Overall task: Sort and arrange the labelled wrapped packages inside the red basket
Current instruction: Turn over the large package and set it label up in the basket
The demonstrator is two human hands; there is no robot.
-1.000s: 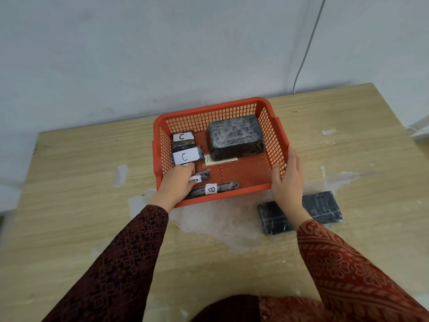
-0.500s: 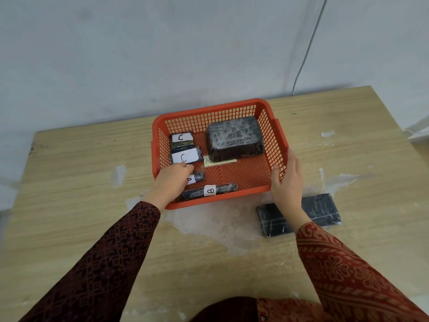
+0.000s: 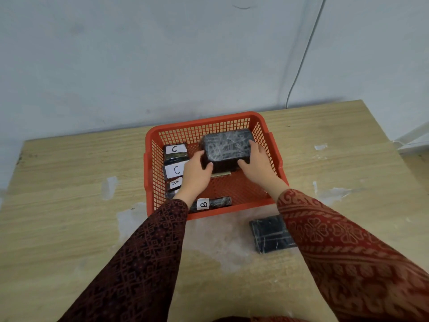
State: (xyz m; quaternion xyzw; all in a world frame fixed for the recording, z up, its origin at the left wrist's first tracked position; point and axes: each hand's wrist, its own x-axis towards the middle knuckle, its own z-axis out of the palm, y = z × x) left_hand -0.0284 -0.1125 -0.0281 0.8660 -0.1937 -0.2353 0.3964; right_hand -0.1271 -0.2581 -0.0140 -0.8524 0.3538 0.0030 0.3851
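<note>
The red basket (image 3: 209, 122) stands on the wooden table near the wall. Inside it at the back right is a large black wrapped package (image 3: 226, 147). My left hand (image 3: 196, 175) grips its left side and my right hand (image 3: 257, 166) grips its right side. Along the basket's left wall lie two packages labelled C (image 3: 175, 151) (image 3: 174, 171) and one labelled A (image 3: 174, 183). A thin package labelled B (image 3: 212, 203) lies along the front wall. A yellow label (image 3: 220, 174) peeks out under the large package.
A flat black wrapped package (image 3: 269, 233) lies on the table just in front of the basket's right corner, partly under my right sleeve. White patches mark the wood around it. A cable (image 3: 299, 66) runs down the wall behind.
My left hand left the small packages at the basket's left, and my right hand left the basket's right rim. Both now hold the large package.
</note>
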